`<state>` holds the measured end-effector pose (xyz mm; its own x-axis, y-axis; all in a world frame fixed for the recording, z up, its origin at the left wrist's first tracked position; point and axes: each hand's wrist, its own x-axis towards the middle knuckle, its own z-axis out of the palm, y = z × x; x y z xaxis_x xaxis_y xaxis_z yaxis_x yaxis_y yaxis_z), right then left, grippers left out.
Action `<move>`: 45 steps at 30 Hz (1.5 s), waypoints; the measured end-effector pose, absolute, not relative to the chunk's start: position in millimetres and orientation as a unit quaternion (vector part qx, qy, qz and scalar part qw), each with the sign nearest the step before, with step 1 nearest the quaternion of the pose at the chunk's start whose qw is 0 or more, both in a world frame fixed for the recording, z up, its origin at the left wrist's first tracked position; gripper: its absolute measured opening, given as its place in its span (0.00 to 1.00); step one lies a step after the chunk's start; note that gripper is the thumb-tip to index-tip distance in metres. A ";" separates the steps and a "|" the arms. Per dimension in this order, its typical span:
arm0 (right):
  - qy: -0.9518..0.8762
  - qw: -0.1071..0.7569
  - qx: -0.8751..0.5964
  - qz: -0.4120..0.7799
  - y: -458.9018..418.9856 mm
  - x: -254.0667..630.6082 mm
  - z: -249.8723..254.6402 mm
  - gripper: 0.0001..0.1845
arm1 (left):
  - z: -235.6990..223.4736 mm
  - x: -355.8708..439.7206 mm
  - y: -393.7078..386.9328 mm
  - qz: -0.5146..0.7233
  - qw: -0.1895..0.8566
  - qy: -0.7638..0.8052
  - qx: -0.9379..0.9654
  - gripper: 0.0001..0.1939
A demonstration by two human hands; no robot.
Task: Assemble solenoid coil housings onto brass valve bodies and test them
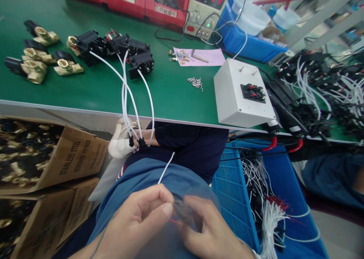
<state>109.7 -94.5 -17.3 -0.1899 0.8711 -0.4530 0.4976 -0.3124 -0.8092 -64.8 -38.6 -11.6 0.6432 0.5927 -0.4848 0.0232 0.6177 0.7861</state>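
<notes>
Over my lap, my left hand (150,215) and my right hand (207,225) are close together with bent fingers. Between their fingertips is a small dark part (182,209), smeared by motion, so its exact kind is unclear. The left thumb and forefinger pinch at its left edge; the right fingers close round its right side. A short red wire (174,221) shows just under it. From behind my left hand a white cable (166,168) sticks up; where it joins is hidden.
On the green bench (176,103) are brass valve fittings (36,70), black housings (141,65) with white cables, loose screws (195,83), a white box (236,92) and a power supply (209,9). Cartons (76,149) stand left; a blue crate (230,198) of cables stands right.
</notes>
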 end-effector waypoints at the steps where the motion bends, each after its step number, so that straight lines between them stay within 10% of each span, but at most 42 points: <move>1: -0.558 0.172 -0.614 0.531 -94.7 109.9 -17.6 0.14 | -11.2 -64.8 -38.9 0.175 0.811 0.388 0.402 0.22; 36: -0.352 0.306 -0.559 0.685 -94.4 111.5 -48.0 0.28 | -29.0 -79.2 -52.4 0.191 0.836 0.411 0.311 0.26; 45: -0.594 0.235 -0.703 0.311 20.2 178.1 32.7 0.32 | -39.3 -82.1 -43.7 0.252 0.796 0.442 0.327 0.23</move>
<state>178.1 20.2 32.7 0.0997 0.9824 -0.1577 0.6895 -0.1825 -0.7009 -82.1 -43.7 -39.3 0.4820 0.6911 -0.5385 -0.1127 0.6584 0.7442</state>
